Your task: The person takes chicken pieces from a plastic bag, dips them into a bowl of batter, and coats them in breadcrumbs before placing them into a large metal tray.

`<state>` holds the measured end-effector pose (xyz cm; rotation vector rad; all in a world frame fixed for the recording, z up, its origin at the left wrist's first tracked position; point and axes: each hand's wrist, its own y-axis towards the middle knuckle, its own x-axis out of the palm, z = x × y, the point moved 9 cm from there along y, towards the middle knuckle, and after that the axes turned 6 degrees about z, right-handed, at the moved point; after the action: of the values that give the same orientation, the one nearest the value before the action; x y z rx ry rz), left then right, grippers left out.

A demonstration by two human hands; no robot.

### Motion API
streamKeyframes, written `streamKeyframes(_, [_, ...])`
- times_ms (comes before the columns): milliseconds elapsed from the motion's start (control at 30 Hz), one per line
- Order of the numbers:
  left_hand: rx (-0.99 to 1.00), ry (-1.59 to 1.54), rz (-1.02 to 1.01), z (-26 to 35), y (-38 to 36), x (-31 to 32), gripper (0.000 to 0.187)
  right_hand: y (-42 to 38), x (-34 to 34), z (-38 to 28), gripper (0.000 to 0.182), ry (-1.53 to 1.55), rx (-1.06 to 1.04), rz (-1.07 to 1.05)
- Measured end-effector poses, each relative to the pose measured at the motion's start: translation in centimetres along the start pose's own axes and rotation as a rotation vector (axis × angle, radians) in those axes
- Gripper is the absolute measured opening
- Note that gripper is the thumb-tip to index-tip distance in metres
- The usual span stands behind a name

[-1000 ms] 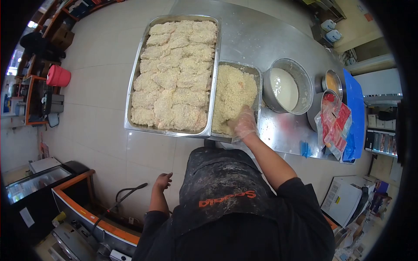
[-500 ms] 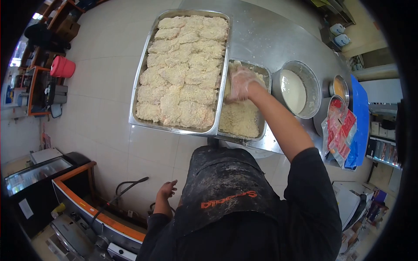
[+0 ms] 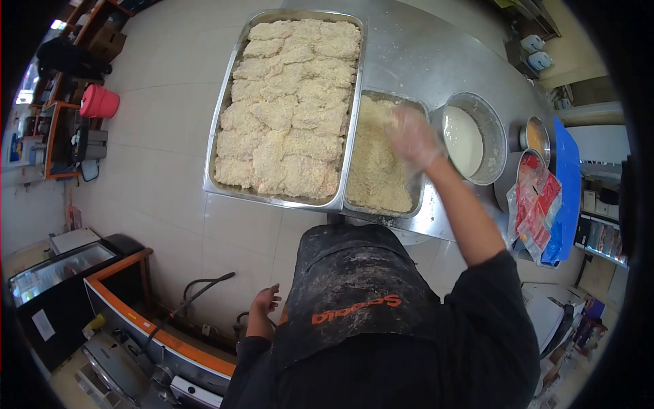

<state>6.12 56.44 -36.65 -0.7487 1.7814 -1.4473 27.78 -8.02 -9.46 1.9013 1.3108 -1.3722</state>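
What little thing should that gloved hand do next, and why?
Maybe press the gloved right hand down into the loose crumbs: it hovers over the right side of their small metal tray. The big metal tray beside it holds rows of crumb-coated pieces. Blur hides whether the hand holds one.

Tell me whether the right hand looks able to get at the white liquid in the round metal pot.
Probably yes. The gloved right hand is over the crumb tray, next to the round metal pot, whose open top leaves the white liquid exposed; only the rims seem to lie between.
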Motion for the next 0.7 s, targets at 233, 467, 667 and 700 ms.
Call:
streamKeyframes(233, [0.078,0.098,0.033,4.9,-0.1,-0.6,0.054,-7.7,3.6,-1.7,0.074,-0.349,-0.088,0.274])
streamKeyframes(467, [0.177,0.145,0.069,9.7,-3.3,-1.9,0.055,-1.4,3.5,0.9,0.079,-0.189,0.028,0.041])
streamKeyframes(667, [0.099,0.14,-0.004,6.7,-1.9,-1.3,0.054,0.3,6.9,0.8,0.067,-0.169,-0.035,0.019])
streamKeyframes(700, [0.081,0.138,-0.01,6.1,-1.7,-1.3,0.054,1.3,6.6,1.2,0.064,-0.138,-0.054,-0.083])
